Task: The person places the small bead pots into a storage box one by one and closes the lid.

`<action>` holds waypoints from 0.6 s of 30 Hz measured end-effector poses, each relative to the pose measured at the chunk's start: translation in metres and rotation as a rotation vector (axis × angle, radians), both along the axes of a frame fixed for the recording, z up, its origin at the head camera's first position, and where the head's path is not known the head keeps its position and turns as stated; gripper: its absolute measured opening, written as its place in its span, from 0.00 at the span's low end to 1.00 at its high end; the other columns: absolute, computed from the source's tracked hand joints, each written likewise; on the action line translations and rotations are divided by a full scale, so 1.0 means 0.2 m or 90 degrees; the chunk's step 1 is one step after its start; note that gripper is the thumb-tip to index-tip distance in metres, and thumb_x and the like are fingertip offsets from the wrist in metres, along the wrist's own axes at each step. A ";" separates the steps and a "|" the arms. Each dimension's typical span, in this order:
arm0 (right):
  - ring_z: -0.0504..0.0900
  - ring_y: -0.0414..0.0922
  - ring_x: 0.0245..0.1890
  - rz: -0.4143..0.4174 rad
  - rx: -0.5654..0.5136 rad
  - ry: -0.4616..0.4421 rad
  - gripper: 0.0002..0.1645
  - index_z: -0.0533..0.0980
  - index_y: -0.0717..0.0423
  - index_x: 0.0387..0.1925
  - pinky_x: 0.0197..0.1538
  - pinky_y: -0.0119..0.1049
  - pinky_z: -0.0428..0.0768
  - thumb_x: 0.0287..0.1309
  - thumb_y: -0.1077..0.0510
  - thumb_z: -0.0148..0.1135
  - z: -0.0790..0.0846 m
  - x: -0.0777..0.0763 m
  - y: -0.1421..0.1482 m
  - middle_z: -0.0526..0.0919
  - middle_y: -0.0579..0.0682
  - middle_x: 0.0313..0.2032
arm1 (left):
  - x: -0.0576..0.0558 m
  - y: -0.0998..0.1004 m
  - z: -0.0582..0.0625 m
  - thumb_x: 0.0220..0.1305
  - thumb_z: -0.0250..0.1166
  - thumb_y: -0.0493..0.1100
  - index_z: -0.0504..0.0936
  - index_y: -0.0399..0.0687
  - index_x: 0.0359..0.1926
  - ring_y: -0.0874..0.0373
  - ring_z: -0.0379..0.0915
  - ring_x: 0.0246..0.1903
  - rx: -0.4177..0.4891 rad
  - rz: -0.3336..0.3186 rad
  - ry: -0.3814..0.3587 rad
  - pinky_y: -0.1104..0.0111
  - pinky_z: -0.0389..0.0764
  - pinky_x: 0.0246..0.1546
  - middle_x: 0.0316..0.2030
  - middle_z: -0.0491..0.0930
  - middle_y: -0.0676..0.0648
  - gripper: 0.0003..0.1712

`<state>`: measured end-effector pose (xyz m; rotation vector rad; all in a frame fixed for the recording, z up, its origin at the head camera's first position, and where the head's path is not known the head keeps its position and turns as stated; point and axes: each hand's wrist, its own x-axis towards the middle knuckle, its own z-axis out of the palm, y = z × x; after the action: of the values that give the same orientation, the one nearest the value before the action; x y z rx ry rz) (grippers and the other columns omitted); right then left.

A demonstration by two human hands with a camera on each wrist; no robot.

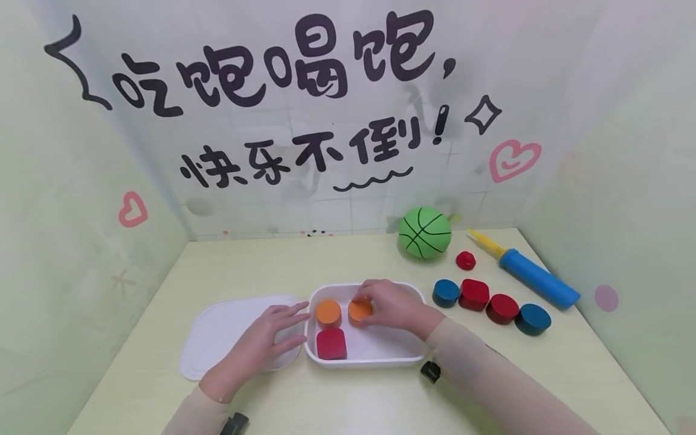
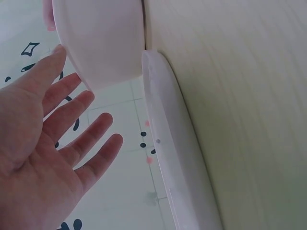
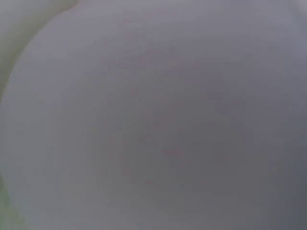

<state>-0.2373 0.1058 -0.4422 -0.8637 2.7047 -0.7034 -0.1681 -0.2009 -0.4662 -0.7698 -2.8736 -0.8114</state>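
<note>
A white plastic box (image 1: 380,362) stands in the middle of the table. Inside, at its left end, are an orange round block (image 1: 328,313) and a red square block (image 1: 331,344). My right hand (image 1: 394,305) reaches over the far rim and pinches a second orange round block (image 1: 359,312) between thumb and fingers, beside the first. My left hand (image 1: 274,332) has its fingers spread, fingertips right at the box's left wall; in the left wrist view the hand (image 2: 57,129) holds nothing. A pale surface fills the blurred right wrist view.
A white lid (image 1: 223,329) lies left of the box, partly under my left hand. To the right are a blue round block (image 1: 446,293), a red square block (image 1: 474,294), a red round block (image 1: 502,309), another blue block (image 1: 533,319), a green ball (image 1: 425,232) and a blue pump (image 1: 538,278).
</note>
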 end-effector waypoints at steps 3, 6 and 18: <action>0.80 0.39 0.44 0.003 -0.004 0.001 0.25 0.86 0.47 0.53 0.51 0.34 0.83 0.53 0.51 0.81 -0.01 -0.01 -0.01 0.86 0.42 0.46 | -0.01 0.00 0.00 0.63 0.74 0.51 0.82 0.56 0.65 0.47 0.72 0.67 -0.004 0.000 0.001 0.47 0.80 0.63 0.71 0.74 0.54 0.29; 0.80 0.40 0.45 0.008 -0.008 0.001 0.24 0.86 0.48 0.53 0.52 0.34 0.84 0.54 0.52 0.80 -0.02 -0.02 -0.02 0.86 0.43 0.47 | -0.01 0.00 0.00 0.64 0.74 0.51 0.82 0.57 0.65 0.48 0.72 0.67 -0.006 0.002 -0.004 0.47 0.80 0.64 0.72 0.74 0.55 0.29; 0.80 0.50 0.61 -0.011 -0.037 0.000 0.26 0.84 0.49 0.58 0.65 0.50 0.81 0.57 0.52 0.78 0.00 0.05 0.06 0.84 0.47 0.58 | 0.00 0.00 0.00 0.64 0.74 0.51 0.82 0.56 0.65 0.47 0.71 0.68 -0.005 0.005 -0.010 0.47 0.79 0.65 0.72 0.74 0.54 0.29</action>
<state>-0.2268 0.1187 -0.4415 -0.8549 2.7069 -0.7891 -0.1683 -0.2007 -0.4665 -0.7563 -2.8937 -0.8095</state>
